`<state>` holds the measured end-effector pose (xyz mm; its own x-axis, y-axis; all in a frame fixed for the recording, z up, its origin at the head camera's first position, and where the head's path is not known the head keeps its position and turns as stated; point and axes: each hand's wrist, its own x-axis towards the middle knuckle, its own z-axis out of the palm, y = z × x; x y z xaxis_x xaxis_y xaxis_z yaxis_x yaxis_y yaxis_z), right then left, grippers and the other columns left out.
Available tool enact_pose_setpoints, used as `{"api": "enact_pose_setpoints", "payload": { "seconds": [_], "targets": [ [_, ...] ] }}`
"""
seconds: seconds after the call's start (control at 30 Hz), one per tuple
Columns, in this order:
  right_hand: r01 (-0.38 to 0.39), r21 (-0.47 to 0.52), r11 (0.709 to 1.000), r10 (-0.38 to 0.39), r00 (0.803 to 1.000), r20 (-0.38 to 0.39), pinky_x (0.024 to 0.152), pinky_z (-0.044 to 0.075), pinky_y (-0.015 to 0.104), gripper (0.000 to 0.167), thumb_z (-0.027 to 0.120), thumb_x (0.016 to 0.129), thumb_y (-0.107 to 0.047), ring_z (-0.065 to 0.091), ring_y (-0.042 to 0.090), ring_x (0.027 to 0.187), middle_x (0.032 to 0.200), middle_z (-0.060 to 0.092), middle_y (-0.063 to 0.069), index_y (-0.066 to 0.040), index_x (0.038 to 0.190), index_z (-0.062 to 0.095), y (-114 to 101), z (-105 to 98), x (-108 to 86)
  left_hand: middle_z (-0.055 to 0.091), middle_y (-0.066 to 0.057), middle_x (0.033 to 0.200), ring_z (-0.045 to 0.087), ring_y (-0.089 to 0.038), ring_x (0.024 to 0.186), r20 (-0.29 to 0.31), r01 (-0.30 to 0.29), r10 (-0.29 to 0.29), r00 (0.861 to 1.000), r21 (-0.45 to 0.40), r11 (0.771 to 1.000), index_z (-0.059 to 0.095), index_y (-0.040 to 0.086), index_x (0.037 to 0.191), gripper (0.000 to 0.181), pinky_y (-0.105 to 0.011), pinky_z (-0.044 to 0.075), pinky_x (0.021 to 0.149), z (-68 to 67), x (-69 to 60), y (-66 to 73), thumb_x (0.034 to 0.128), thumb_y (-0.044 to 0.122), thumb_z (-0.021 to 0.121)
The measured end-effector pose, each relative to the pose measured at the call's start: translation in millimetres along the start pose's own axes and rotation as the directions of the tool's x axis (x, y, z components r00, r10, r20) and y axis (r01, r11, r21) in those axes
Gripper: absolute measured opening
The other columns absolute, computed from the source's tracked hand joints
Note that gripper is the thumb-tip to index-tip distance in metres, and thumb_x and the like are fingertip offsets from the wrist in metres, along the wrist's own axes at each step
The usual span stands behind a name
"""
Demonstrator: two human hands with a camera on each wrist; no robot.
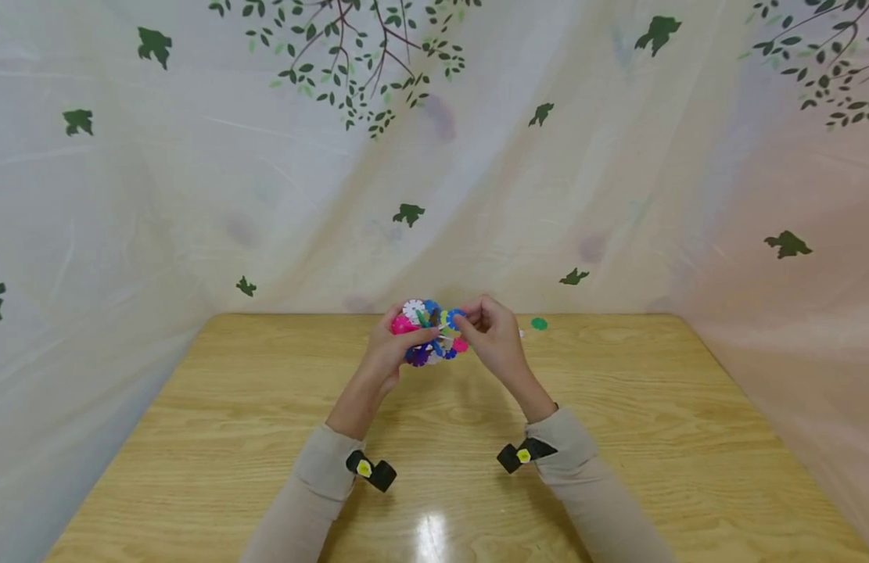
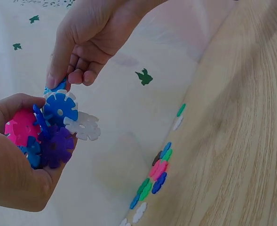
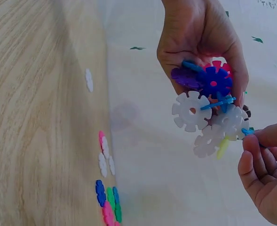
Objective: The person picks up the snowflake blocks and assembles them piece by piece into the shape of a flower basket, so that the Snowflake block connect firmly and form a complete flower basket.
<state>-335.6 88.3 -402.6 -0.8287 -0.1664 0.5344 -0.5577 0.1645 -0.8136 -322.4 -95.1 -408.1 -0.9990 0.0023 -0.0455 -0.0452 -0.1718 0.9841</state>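
Observation:
My left hand [image 1: 386,348] grips a cluster of interlocking snowflake discs [image 1: 416,356] above the far part of the table. In the left wrist view, a pink disc [image 2: 21,128] lies against the palm, near a purple disc [image 2: 57,147] and a white disc [image 2: 84,126]. My right hand [image 1: 500,340] is at the cluster's right side. Between its thumb and index finger it pinches a light-blue disc [image 3: 247,132], mostly hidden by the fingertips. Several white discs [image 3: 191,111] stick out of the cluster in the right wrist view. Whether the pinched disc is slotted in, I cannot tell.
Loose discs lie along the far table edge, among them a green disc [image 1: 540,324], a pink disc [image 2: 158,169] and a blue disc [image 3: 100,193]. Behind the wooden table [image 1: 230,407] hangs a pale curtain [image 1: 300,234] with leaf and bird prints.

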Motion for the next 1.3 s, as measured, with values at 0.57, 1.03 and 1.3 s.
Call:
{"api": "enact_pose_setpoints", "payload": {
  "seconds": [0.57,1.03,1.3],
  "targets": [
    [0.053,0.047,0.997,-0.054,0.998,0.037,0.055,0.051,0.019,0.012,0.069,0.094,0.001,0.063,0.007,0.062,0.081,0.065,0.030,0.011,0.098,0.064,-6.5,-0.5,0.8,0.059,-0.014,0.131,0.064,-0.022,0.106,0.019,-0.042,0.042,0.999,0.001,0.999,0.055,0.014,0.141,0.058,-0.028,0.058,0.079,-1.7,-8.0,10.7,0.0877,0.003,0.075],
    [-0.272,0.182,0.945,0.261,0.962,0.080,0.061,0.060,0.027,0.016,0.067,0.097,-0.004,0.068,0.010,0.061,0.076,0.071,0.004,0.009,0.101,0.059,-30.5,-4.6,-0.9,0.058,-0.008,0.135,0.060,-0.018,0.116,0.075,-0.092,0.111,0.991,-0.222,0.971,0.049,0.017,0.147,0.060,-0.027,0.055,0.089,1.2,-6.9,10.4,0.0918,0.007,0.072],
    [-0.260,-0.080,0.962,0.271,0.946,0.179,0.069,0.061,0.032,0.031,0.060,0.104,-0.028,0.070,0.015,0.075,0.097,0.073,0.021,0.001,0.114,0.067,-9.9,-37.2,13.3,0.051,-0.009,0.142,0.054,-0.023,0.121,0.047,-0.083,0.092,0.995,-0.175,0.981,0.048,0.020,0.150,0.067,-0.028,0.057,0.085,-3.5,-5.4,10.2,0.0899,0.008,0.074]
  ]
}}
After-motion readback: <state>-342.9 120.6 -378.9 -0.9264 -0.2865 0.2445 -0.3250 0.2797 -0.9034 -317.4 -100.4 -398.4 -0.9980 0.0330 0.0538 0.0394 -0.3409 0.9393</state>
